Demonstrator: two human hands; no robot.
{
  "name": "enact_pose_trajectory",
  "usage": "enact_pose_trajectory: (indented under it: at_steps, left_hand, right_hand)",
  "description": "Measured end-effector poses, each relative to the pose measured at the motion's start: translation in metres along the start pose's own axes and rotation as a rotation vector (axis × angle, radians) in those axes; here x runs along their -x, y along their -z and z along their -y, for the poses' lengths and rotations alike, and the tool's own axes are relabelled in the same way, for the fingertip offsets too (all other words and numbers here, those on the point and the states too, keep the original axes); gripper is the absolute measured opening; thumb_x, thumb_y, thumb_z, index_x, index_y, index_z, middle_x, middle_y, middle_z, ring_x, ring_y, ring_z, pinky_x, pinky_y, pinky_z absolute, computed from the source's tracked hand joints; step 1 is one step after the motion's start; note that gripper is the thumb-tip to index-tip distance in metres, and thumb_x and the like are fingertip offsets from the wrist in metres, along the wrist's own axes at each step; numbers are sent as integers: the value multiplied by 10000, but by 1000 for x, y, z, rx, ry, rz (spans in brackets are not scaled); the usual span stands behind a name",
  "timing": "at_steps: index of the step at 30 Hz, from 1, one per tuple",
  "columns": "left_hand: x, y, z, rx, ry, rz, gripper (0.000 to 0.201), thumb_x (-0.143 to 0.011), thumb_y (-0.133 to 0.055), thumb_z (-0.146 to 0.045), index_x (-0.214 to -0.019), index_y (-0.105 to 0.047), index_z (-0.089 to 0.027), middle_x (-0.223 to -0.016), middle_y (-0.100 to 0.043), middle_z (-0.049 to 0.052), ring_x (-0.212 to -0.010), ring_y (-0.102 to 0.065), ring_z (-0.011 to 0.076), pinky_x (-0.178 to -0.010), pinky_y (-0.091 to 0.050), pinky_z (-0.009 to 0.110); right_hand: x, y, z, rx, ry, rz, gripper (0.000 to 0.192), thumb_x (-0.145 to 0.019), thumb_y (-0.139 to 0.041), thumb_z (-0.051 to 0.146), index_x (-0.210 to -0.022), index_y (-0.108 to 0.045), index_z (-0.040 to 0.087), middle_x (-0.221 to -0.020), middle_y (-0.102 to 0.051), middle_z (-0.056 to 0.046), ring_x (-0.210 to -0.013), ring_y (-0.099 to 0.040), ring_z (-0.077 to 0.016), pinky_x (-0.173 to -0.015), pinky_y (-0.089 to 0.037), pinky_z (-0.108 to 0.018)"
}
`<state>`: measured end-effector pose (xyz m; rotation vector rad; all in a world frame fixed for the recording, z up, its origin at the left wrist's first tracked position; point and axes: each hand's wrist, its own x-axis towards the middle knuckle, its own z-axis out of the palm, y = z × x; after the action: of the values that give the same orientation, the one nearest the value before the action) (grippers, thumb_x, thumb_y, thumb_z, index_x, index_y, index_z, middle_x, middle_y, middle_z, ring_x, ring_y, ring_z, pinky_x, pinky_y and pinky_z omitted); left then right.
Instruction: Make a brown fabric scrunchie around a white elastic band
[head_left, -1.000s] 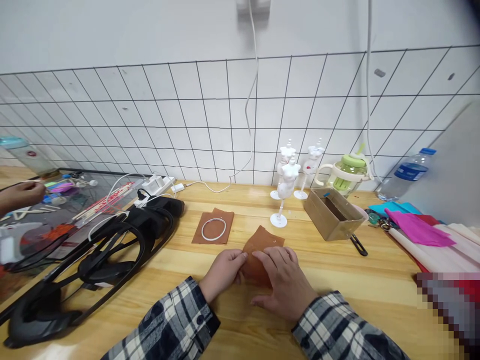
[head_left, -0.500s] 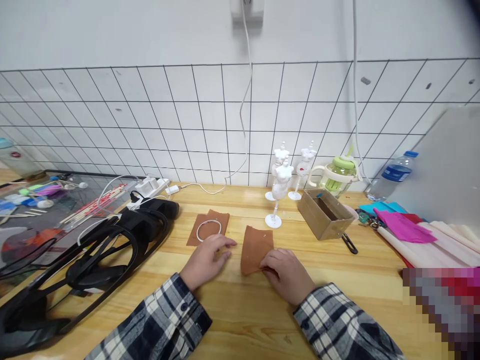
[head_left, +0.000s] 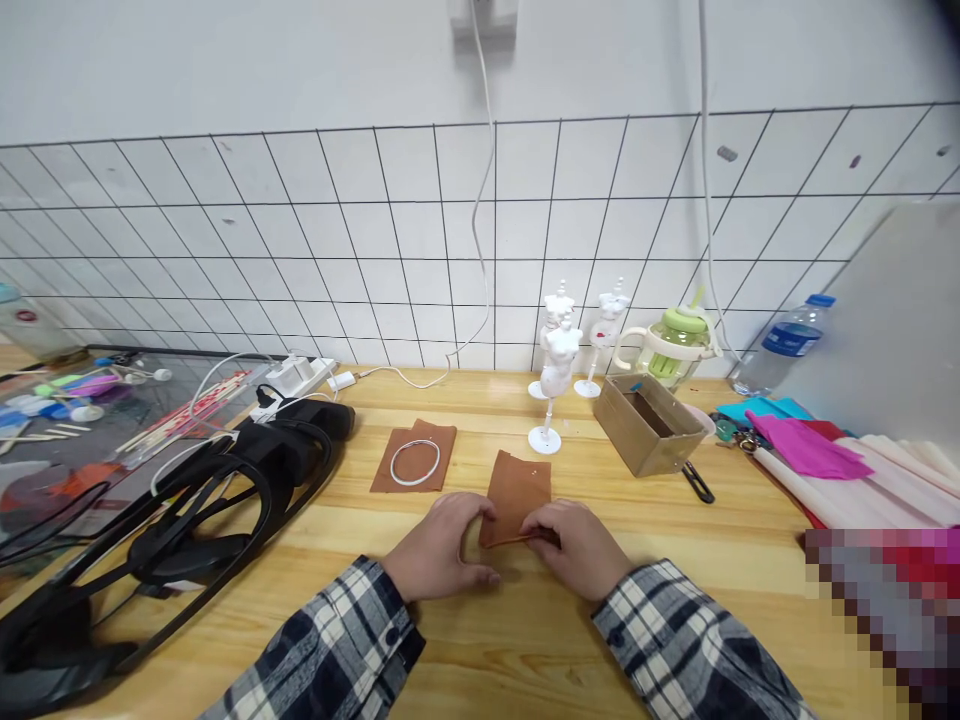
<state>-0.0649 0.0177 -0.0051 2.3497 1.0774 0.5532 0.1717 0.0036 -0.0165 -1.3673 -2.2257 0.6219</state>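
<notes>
A small brown fabric piece (head_left: 516, 492) lies on the wooden table between my hands. My right hand (head_left: 577, 545) pinches its lower right corner, thumb and fingers together. At its left edge, my left hand (head_left: 444, 548) has thumb and fingers apart, the fingertips at the cloth and nothing gripped. Farther back to the left, another brown fabric piece (head_left: 384, 475) lies flat with a white ring (head_left: 394, 470) on top.
Small white dress forms (head_left: 559, 365) stand behind the cloth. Right of them are an open cardboard box (head_left: 637, 430), a black-handled tool (head_left: 699, 482), a green-lidded cup (head_left: 679, 345) and folded fabrics (head_left: 814, 450). A black strapped frame (head_left: 240, 510) lies left.
My left hand has moved right and down from beside the ring to the left edge of the near cloth. My right hand keeps its pinch on the corner.
</notes>
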Motion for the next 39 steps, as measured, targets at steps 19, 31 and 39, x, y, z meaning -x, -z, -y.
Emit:
enact_pose_trajectory:
  at_steps: [19, 31, 39]
  left_hand:
    - [-8, -13, 5, -101, 33, -111, 59, -829, -593, -249, -829, -590, -190, -1134, -558, 78, -1075, -525, 225, -938, -453, 402]
    - [-9, -6, -12, -214, -50, -163, 258, -822, -543, -160, -1076, -558, -204, -1137, -567, 87, -1100, -507, 237, -973, -416, 412]
    - [-11, -2, -13, -268, -159, 85, 186, -871, -535, -195, -993, -675, -212, -1004, -680, 56, -995, -583, 211, -901, -460, 352]
  right_hand:
    - [-3, 2, 0, 107, -191, 12, 167, -874, -532, 363, -830, -626, 233, -720, -648, 14, -679, -567, -147, -611, -343, -257]
    - [-5, -4, 4, 206, -235, -16, 224, -859, -578, 336, -1056, -529, 241, -871, -680, -19, -810, -627, -188, -692, -363, -283]
    - [-5, 2, 7, 371, -280, -8, 306, -840, -592, 440, -1044, -530, 222, -846, -675, -62, -823, -630, -234, -700, -381, -318]
